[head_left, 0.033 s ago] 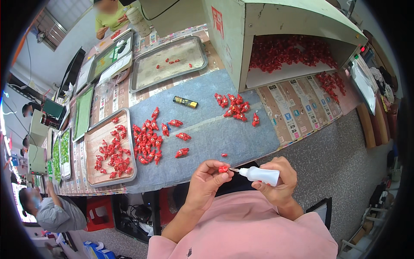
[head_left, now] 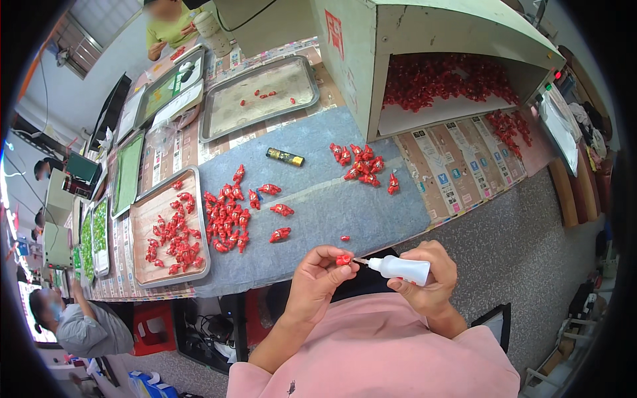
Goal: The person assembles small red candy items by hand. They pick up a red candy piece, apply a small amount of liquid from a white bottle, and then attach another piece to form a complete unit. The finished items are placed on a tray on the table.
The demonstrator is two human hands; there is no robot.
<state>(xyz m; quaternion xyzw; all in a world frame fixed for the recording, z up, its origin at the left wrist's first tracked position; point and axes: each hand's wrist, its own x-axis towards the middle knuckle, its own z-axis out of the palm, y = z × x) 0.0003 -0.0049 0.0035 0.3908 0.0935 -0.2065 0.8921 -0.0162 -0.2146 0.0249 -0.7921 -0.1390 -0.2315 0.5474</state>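
Between thumb and fingertips, my left hand (head_left: 314,284) pinches a small red plastic figurine (head_left: 343,261). My right hand (head_left: 438,282) is wrapped round a white squeeze bottle (head_left: 403,270), held nearly level. Its thin nozzle (head_left: 361,261) points left and meets or almost meets the figurine; which of the two I cannot tell. Just beyond, a tiny red piece (head_left: 345,238) lies near the edge of the blue cloth (head_left: 318,199). Loose red figurines (head_left: 227,215) are heaped on the cloth's left side, and another cluster (head_left: 360,164) sits at its far right.
A metal tray (head_left: 142,219) of red figurines stands at the left; a larger tray (head_left: 219,109) behind it holds several small red bits. A black and gold tube (head_left: 285,156) lies on the cloth. The pale metal box (head_left: 352,73) at far right contains many red pieces. Co-workers sit at the left.
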